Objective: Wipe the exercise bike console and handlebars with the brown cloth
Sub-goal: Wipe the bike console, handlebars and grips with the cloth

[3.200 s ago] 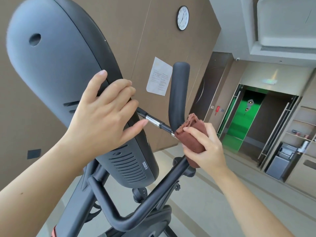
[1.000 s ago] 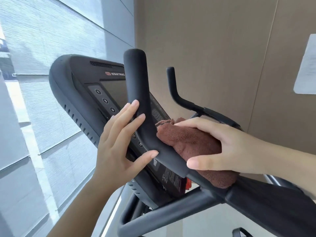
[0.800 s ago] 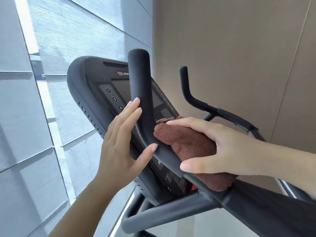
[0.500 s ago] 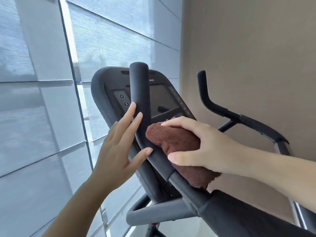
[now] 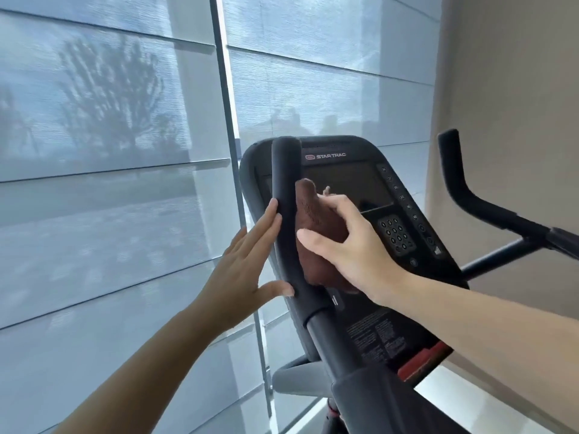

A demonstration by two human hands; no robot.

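Observation:
The black console [image 5: 354, 183] of the exercise bike faces me, with a dark screen and a keypad. The left handlebar [image 5: 283, 195], a padded black upright grip, stands in front of the console's left side. My right hand [image 5: 351, 249] holds the brown cloth [image 5: 313, 220] and presses it against the right side of that grip. My left hand [image 5: 247, 264] rests on the grip's left side with straight fingers and the thumb touching lower down. The right handlebar [image 5: 463, 192] rises at the right, untouched.
A large window with translucent blinds [image 5: 109, 151] fills the left and back. A beige wall [image 5: 517, 104] stands at the right. The bike's frame bar [image 5: 369, 396] runs down toward me at the bottom.
My view has swung round to the console's front. The right hand has slid the cloth up along the left grip, and the left hand has stayed flat on the grip's other side.

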